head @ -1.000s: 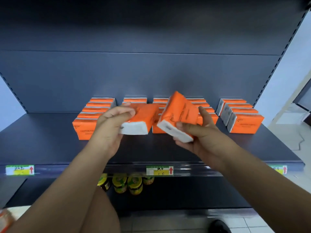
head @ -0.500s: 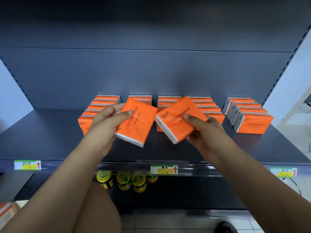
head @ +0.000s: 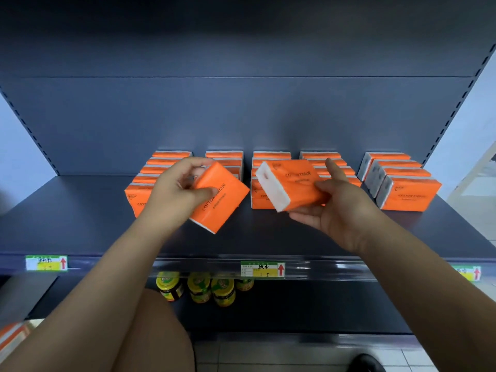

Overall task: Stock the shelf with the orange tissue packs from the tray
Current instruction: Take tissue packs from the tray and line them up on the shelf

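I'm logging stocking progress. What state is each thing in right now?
Left hand: gripping a tissue pack.
Left tissue pack: held, tilted, above the shelf.
Right hand: holding a tissue pack.
Right tissue pack: held, tilted, white end toward the camera.
Shelved tissue packs: standing in rows.
Jars: upright, lids on.

The tissue pack (head: 218, 196) held in the left hand (head: 171, 190) is coloured bright orange, with dark lettering printed along its face and a white strip shown at its lower edge. The tissue pack (head: 291, 183) in the right hand (head: 339, 208) is orange too, its end panel left white. The shelved packs (head: 408, 194) are orange with white ends. The shelf (head: 80, 210) is finished in dark slate blue. The price labels (head: 262, 269) are printed green, white and yellow with red arrows. The jars (head: 200, 288) below are capped in yellow.
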`<move>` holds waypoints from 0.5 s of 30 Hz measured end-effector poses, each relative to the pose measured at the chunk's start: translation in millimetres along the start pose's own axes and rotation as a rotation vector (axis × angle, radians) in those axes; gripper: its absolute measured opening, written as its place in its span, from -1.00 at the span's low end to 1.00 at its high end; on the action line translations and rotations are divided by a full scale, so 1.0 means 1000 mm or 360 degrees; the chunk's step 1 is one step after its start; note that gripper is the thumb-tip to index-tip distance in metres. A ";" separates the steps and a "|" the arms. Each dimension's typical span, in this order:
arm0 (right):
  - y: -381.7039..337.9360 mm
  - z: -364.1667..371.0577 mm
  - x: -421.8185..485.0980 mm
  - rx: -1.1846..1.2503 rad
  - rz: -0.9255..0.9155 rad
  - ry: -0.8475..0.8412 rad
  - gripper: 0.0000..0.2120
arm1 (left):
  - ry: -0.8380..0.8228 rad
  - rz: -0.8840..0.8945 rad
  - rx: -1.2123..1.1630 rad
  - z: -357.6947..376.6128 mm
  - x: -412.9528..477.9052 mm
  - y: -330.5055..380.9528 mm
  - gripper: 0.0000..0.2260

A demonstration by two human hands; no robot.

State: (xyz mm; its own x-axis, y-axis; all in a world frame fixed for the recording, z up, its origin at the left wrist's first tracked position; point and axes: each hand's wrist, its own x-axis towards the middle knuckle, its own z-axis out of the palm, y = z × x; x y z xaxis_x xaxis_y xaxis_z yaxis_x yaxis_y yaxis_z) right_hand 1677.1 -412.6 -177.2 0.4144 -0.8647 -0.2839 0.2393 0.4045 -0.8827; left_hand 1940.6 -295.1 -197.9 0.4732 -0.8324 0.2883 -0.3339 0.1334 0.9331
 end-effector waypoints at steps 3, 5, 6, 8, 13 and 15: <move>0.000 0.001 0.005 -0.0016 0.0050 0.0021 -0.56 | -0.0031 0.0080 0.0228 0.001 0.013 -0.010 -0.46; 0.003 0.003 0.009 -0.0125 0.0028 0.0100 -0.61 | -0.0070 0.0137 0.0427 0.003 0.022 -0.020 -0.46; 0.004 0.003 0.009 -0.0155 0.0015 0.0145 -0.63 | -0.0106 0.0189 0.0557 0.005 0.025 -0.024 -0.46; 0.006 0.002 0.010 -0.0147 0.0008 0.0177 -0.64 | -0.0162 0.0320 0.0828 0.008 0.030 -0.031 -0.44; 0.008 0.001 0.006 -0.0043 0.0052 0.0037 -0.68 | -0.0109 0.0369 0.1108 0.016 0.034 -0.037 -0.44; 0.009 0.002 0.006 -0.0085 0.0042 0.0057 -0.72 | -0.0106 0.0366 0.1160 0.019 0.036 -0.042 -0.50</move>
State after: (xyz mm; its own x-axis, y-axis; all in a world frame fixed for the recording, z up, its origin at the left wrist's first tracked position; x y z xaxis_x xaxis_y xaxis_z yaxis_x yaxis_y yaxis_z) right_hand 1683.4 -414.0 -186.3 0.3879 -0.8645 -0.3197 0.1811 0.4115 -0.8932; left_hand 1956.5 -340.6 -230.6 0.2844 -0.8603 0.4232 -0.8822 -0.0620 0.4669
